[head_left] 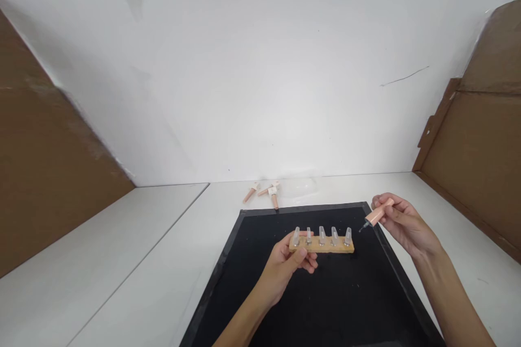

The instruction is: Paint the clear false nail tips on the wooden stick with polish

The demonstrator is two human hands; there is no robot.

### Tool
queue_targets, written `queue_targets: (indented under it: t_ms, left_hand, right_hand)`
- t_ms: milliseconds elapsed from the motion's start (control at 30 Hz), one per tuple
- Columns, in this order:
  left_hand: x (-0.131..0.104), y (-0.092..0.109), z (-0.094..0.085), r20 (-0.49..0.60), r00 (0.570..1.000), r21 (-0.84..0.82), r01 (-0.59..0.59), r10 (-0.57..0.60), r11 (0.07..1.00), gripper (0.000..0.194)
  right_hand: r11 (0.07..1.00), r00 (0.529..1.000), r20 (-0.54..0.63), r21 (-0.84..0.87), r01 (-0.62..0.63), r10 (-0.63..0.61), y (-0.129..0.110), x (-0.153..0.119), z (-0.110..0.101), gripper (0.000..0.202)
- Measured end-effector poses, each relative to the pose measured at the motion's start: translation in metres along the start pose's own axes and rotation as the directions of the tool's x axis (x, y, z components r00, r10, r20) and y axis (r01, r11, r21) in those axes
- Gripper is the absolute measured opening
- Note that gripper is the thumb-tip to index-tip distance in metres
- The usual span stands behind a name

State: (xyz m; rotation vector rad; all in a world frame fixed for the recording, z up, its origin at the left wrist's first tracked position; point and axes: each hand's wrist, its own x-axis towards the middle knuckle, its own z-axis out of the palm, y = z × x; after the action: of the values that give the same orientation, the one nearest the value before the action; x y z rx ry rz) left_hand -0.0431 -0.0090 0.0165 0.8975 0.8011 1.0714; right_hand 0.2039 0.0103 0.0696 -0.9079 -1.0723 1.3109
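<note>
My left hand [290,258] grips the left end of a small wooden strip [325,248], thumb in front and fingers behind and below. Several clear false nails [322,235] stand upright in a row along the strip. Off to the right, my right hand [407,226] pinches a pink nail polish cap [379,212] between thumb and fingers. The cap tilts down to the left, and its dark brush tip [363,226] points toward the strip's right end without touching it.
Beneath my hands lies a black mat [260,293] on the white table [134,260]. Behind it are several pink-and-white polish bottles [272,193] and a clear plastic piece [300,187]. A white wall and cardboard panels [49,146] enclose the table.
</note>
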Motion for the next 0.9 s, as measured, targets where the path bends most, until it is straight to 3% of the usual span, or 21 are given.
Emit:
queue_targets:
  t_ms: [233, 467, 733, 900]
  left_hand:
    - [0.003, -0.011, -0.003, 0.226, 0.972, -0.011, 0.072, -0.067, 0.997, 0.04]
    - [0.014, -0.022, -0.02, 0.471, 0.876, -0.077, 0.154, -0.1, 0.985, 0.036]
    - [0.019, -0.028, -0.024, 0.534, 0.838, -0.102, 0.2, -0.116, 0.974, 0.034]
    - [0.02, -0.033, -0.027, 0.54, 0.83, -0.09, 0.217, -0.135, 0.972, 0.036]
  right_hand:
    - [0.995, 0.988, 0.136, -0.062, 0.077, -0.068, 0.006, -0.001, 0.048, 0.028]
    - [0.991, 0.988, 0.15, 0.133, 0.02, -0.04, 0.031, 0.005, 0.054, 0.022]
    - [0.986, 0.986, 0.157, 0.144, -0.079, 0.056, 0.045, 0.011, 0.054, 0.031]
    - [0.978, 0.98, 0.176, 0.167, -0.125, 0.096, 0.051, 0.013, 0.055, 0.026]
